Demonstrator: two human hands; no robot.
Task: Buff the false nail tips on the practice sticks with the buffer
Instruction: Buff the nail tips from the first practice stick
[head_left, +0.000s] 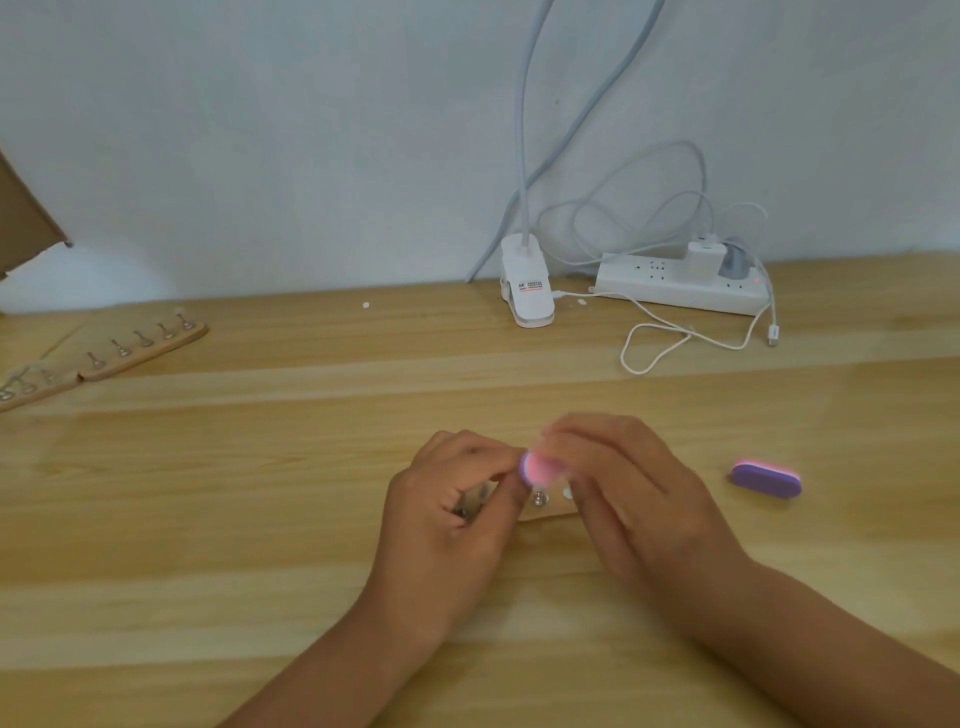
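My right hand (634, 493) grips a small pink and purple buffer (537, 467) and holds it against a nail tip; the hand is blurred. My left hand (452, 514) pinches a metal practice stick (470, 506) at the buffer's left end. Under both hands lies a wooden holder strip (550, 512) with a metal stud (539, 500) and a white nail tip (567, 492) showing. The nail tip under the buffer is hidden.
A second purple and pink buffer (766, 479) lies on the wooden table (260, 519) to the right. Two wooden strips (119, 351) with several practice sticks lie at far left. A white clip lamp (527, 288), power strip (680, 288) and cables (675, 338) stand at the back.
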